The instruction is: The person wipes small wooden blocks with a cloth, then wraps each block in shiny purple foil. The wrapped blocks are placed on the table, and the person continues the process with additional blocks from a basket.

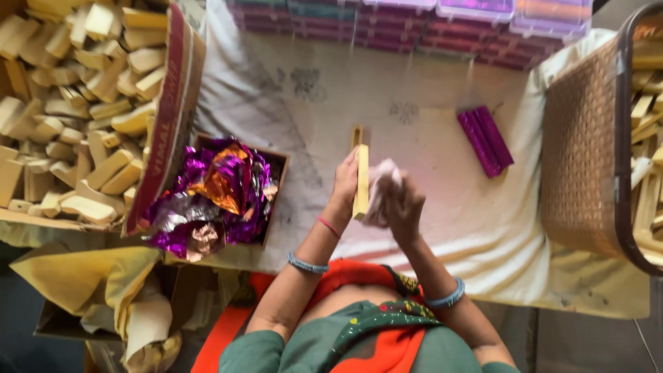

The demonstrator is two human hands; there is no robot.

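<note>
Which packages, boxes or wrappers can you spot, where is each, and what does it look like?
Cardboard carton: top left, brown with a red printed band, full of pale yellow bars.
Small box: beside it, brown, stuffed with purple and orange foil.
Wrapped bars: centre right on the cloth, shiny purple.
Stacked packs: top edge, purple and clear.

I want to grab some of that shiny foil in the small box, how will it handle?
The foil lies crumpled in loose folds, so it is probably floppy and very light. Its glossy surface may be slippery, and sheets so thin could tear or crease easily.
</note>
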